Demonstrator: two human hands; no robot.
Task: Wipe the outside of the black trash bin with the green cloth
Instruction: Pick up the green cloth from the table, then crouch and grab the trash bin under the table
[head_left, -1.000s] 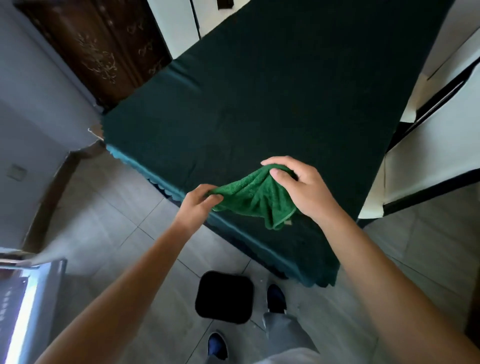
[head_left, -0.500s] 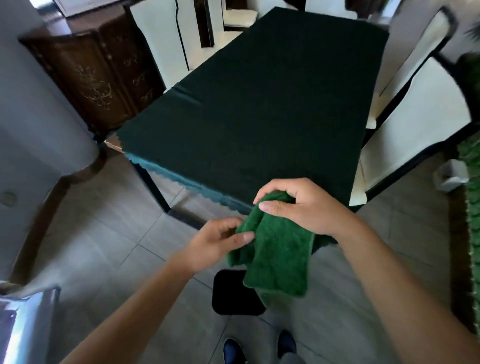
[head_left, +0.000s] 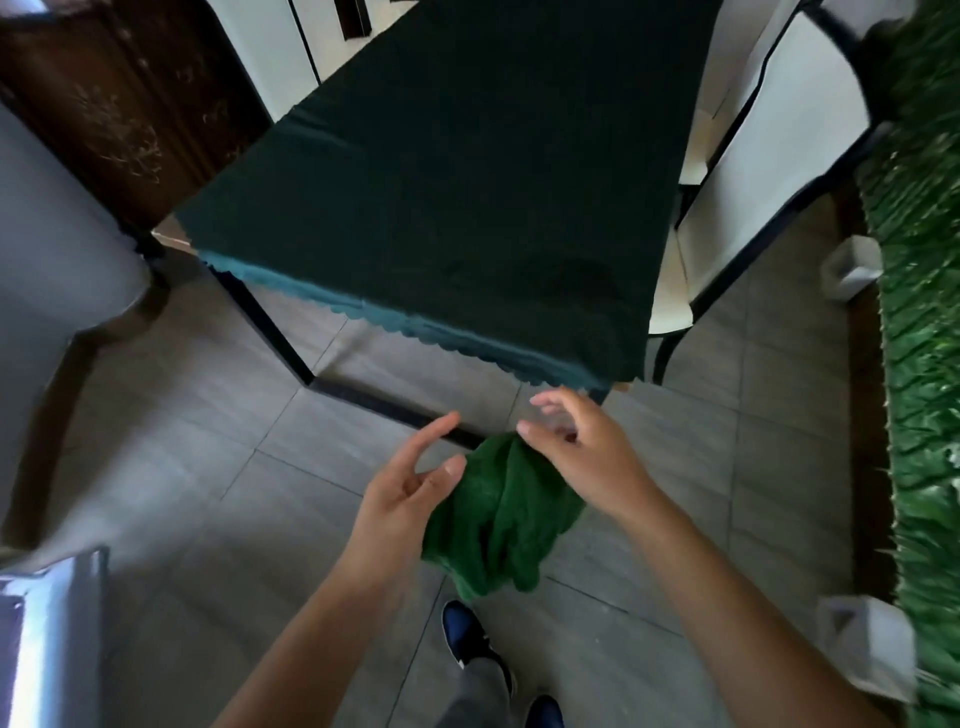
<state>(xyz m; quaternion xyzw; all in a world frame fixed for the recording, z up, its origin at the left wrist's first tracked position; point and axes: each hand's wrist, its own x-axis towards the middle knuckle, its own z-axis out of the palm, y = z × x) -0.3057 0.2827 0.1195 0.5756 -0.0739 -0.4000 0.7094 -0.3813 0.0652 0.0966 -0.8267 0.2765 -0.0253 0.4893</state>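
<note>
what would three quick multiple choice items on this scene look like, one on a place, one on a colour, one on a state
1. Where is the green cloth?
A. between the two hands, above the floor
B. spread flat on the table
C. draped over a chair

2. What colour is the tablecloth?
A. red
B. dark green
C. white

3. How are the right hand's fingers?
A. clenched in a fist
B. wrapped round a table leg
C. spread loosely

Key: 1 A, the green cloth hangs bunched between the left hand and the right hand, with the floor below. 2 B, the tablecloth is dark green. 3 C, the fingers are apart, over the cloth's top.
</note>
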